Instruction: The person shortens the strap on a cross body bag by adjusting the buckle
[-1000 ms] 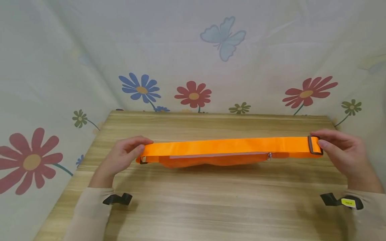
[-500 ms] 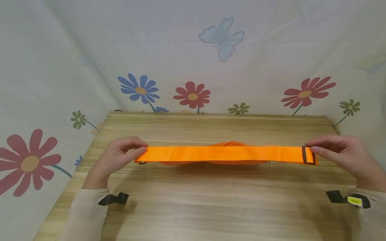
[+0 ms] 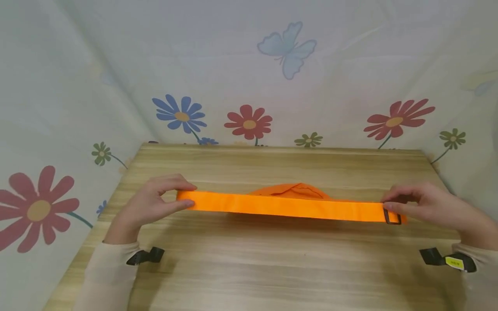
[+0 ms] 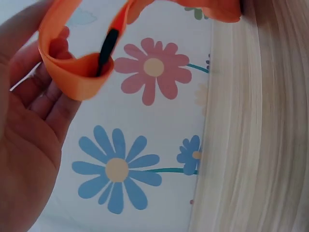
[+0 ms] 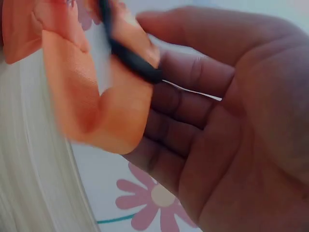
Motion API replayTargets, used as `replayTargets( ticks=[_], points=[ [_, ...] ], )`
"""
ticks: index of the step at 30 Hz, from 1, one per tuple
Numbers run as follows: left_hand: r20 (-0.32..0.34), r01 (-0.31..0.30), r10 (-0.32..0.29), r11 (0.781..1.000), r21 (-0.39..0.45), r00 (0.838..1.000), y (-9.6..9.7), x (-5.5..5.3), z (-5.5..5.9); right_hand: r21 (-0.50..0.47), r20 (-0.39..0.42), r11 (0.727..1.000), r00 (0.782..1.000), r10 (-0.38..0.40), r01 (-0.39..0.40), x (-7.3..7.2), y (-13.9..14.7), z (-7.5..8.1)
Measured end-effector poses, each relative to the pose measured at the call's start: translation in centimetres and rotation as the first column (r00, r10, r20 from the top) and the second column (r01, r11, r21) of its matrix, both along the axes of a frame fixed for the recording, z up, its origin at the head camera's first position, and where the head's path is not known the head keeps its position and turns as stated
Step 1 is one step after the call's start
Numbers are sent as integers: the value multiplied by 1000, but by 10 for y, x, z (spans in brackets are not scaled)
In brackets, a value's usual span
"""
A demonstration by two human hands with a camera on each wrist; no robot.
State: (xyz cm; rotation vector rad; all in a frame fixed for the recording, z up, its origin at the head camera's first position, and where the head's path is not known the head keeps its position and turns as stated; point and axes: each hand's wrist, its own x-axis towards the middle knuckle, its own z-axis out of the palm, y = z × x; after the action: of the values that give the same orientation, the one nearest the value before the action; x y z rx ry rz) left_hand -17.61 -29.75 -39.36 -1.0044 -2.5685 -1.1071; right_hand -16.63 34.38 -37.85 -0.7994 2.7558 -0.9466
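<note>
An orange waist pack with a wide strap stretches between both hands, over the table. The flat strap (image 3: pixel 284 207) faces up, and the pouch (image 3: pixel 301 190) shows behind it. At the left end, my left hand (image 3: pixel 149 205) pinches the strap's fold between thumb and fingers. A black buckle (image 4: pixel 107 48) sits inside that loop in the left wrist view. My right hand (image 3: pixel 439 211) pinches the other end, right at a black slide buckle (image 3: pixel 386 216). The right wrist view shows this buckle (image 5: pixel 137 65) blurred, with the strap looping below it. The pouch's zipper is hidden in the head view.
Below lies a wood-grain table (image 3: pixel 272 268). A pale curtain (image 3: pixel 218 56) printed with flowers and a butterfly hangs behind it and at both sides. Each wrist wears a black band (image 3: pixel 145 256) over a beige sleeve (image 3: pixel 109 276).
The waist pack has tipped, so its zipper has gone from sight and the pouch shows behind the strap. The right end has come lower and inward with my right hand.
</note>
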Motion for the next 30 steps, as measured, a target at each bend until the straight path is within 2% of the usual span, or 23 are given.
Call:
replayTargets(
  ticks=[3, 5, 8, 11, 12, 13, 14, 15, 18, 19, 20, 21, 23, 24, 27, 30],
  points=[
    [-18, -21, 19, 997, -73, 1000, 1, -2, 1, -31, -31, 995, 995, 95, -96, 1, -2, -1],
    [22, -45, 46, 997, -70, 999, 1, -2, 2, -56, 2, 993, 995, 105, -104, 2, -1, -1],
    [121, -65, 68, 998, -23, 990, 0, -1, 0, -96, 43, 992, 995, 87, -83, 2, 3, -3],
    [202, -39, 25, 997, 66, 979, -1, -2, -4, -192, 15, 977, 996, 93, -88, 3, 7, -8],
    [215, -25, 3, 994, 102, 977, -1, -3, -7, -265, 4, 958, 994, 113, -107, 3, 9, -10],
    [222, -11, -22, 990, 143, 975, -1, -3, -9, -358, -8, 923, 989, 147, -140, 2, 10, -12],
    [227, 5, -48, 982, 188, 973, -1, -4, -11, -450, -25, 875, 982, 187, -178, 0, 10, -15],
    [227, 19, -73, 973, 229, 971, 0, -4, -14, -540, -45, 811, 970, 239, -225, -1, 10, -17],
    [218, 56, -136, 939, 338, 966, 4, -6, -18, -740, -102, 582, 912, 398, -337, -7, 9, -25],
    [215, 58, -144, 930, 363, 966, 5, -6, -19, -767, -118, 535, 898, 424, -354, -8, 9, -26],
    [216, 59, -151, 923, 381, 965, 6, -6, -19, -780, -126, 512, 892, 435, -360, -9, 9, -27],
    [215, 57, -151, 920, 388, 965, 6, -6, -18, -787, -128, 504, 892, 433, -357, -9, 9, -27],
    [216, 50, -140, 926, 374, 966, 6, -6, -16, -780, -121, 526, 906, 405, -339, -9, 12, -26],
    [214, 42, -124, 936, 350, 969, 5, -6, -15, -768, -110, 553, 917, 384, -323, -8, 14, -25],
    [205, 16, -63, 975, 221, 977, 2, -5, -9, -703, -62, 661, 948, 314, -265, -6, 20, -20],
    [186, -11, -5, 996, 84, 982, 0, -3, -3, -579, -39, 786, 971, 238, -216, -4, 24, -16]
  ],
)
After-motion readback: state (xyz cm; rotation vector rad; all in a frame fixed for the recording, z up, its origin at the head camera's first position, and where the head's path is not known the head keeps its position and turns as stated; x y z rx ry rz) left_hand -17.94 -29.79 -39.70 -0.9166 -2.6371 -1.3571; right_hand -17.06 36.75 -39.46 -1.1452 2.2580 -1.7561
